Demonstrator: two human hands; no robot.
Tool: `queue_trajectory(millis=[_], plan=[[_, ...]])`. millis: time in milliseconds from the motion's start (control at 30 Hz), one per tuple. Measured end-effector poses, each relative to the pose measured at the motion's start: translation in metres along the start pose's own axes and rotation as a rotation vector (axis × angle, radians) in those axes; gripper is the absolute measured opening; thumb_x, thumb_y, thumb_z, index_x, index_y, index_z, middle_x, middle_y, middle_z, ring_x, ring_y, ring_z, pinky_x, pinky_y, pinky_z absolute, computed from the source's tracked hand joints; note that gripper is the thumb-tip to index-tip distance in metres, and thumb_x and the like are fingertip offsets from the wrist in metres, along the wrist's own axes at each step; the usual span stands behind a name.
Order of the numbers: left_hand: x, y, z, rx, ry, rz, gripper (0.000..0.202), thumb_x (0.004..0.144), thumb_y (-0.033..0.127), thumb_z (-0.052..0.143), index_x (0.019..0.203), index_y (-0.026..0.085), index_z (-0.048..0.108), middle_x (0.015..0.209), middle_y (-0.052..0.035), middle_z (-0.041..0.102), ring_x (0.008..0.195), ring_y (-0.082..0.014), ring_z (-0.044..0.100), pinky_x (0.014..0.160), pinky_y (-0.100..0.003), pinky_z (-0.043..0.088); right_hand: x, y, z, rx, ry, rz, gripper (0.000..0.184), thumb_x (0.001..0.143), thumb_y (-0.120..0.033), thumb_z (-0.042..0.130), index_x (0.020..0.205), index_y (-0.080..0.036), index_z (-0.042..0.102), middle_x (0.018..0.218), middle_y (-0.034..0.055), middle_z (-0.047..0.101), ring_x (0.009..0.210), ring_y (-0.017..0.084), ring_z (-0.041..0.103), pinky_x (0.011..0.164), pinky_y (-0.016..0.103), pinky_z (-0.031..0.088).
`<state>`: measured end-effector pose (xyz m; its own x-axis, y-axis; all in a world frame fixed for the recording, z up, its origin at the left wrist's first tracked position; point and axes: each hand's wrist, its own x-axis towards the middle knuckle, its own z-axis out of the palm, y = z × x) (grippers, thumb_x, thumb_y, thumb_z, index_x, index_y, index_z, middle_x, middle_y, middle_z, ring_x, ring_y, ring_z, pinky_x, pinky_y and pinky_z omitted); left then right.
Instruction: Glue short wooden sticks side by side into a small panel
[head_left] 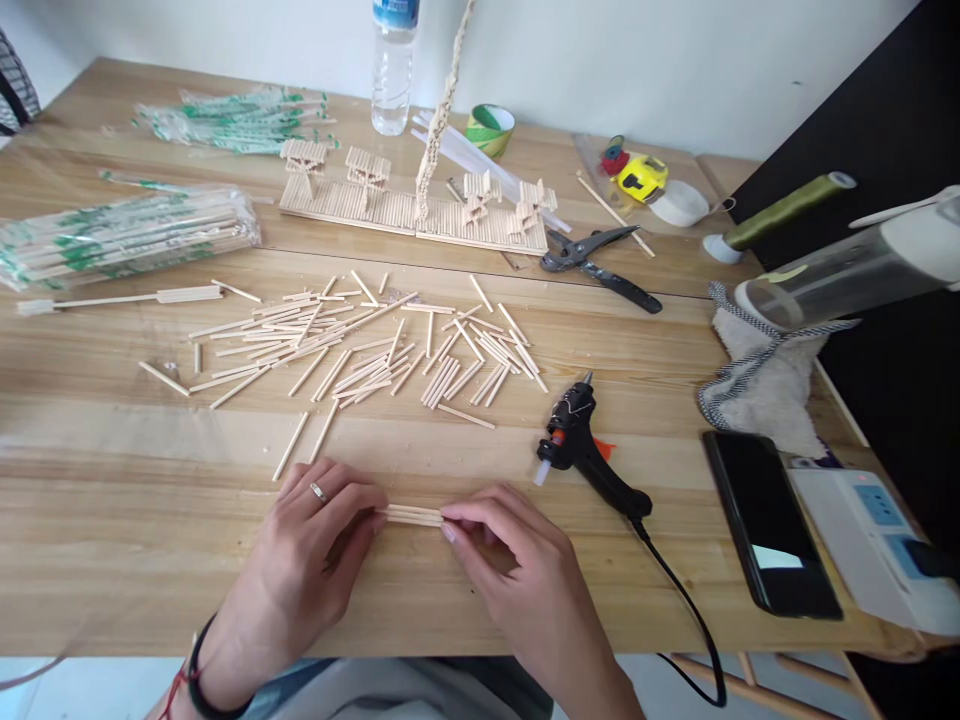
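Note:
Near the table's front edge, a few thin wooden sticks (414, 515) lie side by side between my two hands. My left hand (319, 540), with a ring on one finger, pinches their left ends between thumb and fingers. At the right ends, my right hand (506, 550) pinches them the same way. Beyond my hands spreads a loose scatter of short cut wooden sticks (367, 375). To the right of my right hand, a black glue gun (589, 450) lies on its side, a clear glue stick poking out of its back.
Behind the scatter stands a stick-built model (349, 208) with a tall thin tower. Pliers (592, 262), a water bottle (392, 75) and bagged sticks (127, 235) are also at the back. A phone (769, 520), a cloth (765, 370) and a power strip (874, 545) occupy the right side.

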<state>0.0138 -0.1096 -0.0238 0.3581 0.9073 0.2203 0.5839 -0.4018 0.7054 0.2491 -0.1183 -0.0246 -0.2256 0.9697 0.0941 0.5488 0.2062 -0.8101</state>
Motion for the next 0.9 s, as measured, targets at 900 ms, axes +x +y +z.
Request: queue_trajectory(millis=[900], plan=[[-0.0004,-0.0003,-0.0021,0.001,0.039,0.001,0.018,0.106,0.007,0.058,0.101,0.023,0.065,0.091,0.0005,0.069,0.085,-0.0191,0.063,0.083,-0.033,0.044,0.0042,-0.0038,-0.0027,0.056,-0.045,0.079,0.016,0.102,-0.012,0.067,0.093,-0.024,0.073,0.087,0.0012,0.074,0.081,0.02,0.068,0.073,0.03,0.053]])
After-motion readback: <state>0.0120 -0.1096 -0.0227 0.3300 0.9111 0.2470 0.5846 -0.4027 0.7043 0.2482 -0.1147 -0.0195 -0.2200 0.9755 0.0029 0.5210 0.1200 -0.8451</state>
